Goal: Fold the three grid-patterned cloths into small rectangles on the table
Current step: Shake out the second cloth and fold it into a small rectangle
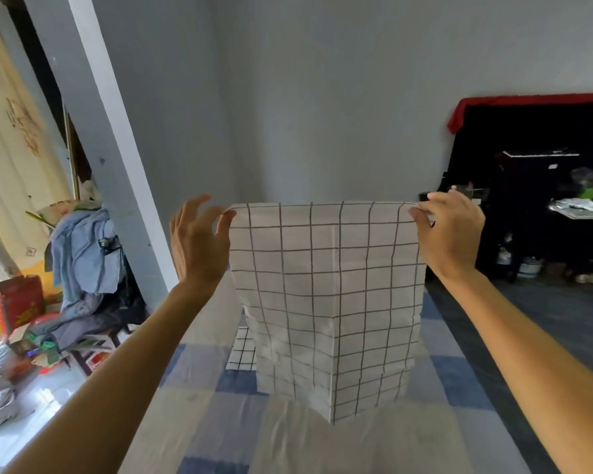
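Observation:
I hold a white cloth with a dark grid (326, 285) up in the air by its two top corners. It hangs down over the table, its lower edge just above the surface. My left hand (199, 241) pinches the top left corner between thumb and forefinger, the other fingers spread. My right hand (449, 230) pinches the top right corner. Behind the hanging cloth, a second grid-patterned cloth (242, 348) lies on the table, only partly visible. A third cloth is not in sight.
The table (220, 422) is covered with a blue, white and beige checked cover. At the left stand a grey pillar (107, 138), a stool piled with blue clothes (83, 248) and boxes. A dark shelf unit (541, 186) stands at the right.

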Demonstrator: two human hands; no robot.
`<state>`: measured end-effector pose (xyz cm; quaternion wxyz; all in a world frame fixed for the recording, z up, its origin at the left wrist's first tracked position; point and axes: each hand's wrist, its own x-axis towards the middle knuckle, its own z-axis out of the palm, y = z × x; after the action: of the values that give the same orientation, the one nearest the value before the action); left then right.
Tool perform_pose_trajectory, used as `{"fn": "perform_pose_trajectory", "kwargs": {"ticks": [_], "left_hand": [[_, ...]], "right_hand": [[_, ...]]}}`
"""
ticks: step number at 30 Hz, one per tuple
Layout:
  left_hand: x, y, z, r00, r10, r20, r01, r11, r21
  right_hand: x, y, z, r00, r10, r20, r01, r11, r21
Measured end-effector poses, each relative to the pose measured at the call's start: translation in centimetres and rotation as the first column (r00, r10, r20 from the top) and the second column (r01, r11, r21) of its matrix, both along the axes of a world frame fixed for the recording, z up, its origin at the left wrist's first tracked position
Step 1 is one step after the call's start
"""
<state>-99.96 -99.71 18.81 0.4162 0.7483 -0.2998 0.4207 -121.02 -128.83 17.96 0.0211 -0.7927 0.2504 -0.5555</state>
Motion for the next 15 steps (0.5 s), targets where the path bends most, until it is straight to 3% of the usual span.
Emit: {"fn": "perform_pose_trajectory", "kwargs": {"ticks": [7,15], "left_hand": [[4.5,-1.4,-3.1,0.998,0.005,-0.058,-0.006,1.000,-0.003],[12.5,-8.2,-11.2,0.978,0.048,-0.202,-0.011,0.984,0.180]], "right_hand": [[4.4,-1.8,-2.7,0.993,-0.010,-0.115,0.016,0.999,0.047],[13.0,-8.9,-11.5,0.967,0.077,-0.243,-0.031,0.982,0.188]]}}
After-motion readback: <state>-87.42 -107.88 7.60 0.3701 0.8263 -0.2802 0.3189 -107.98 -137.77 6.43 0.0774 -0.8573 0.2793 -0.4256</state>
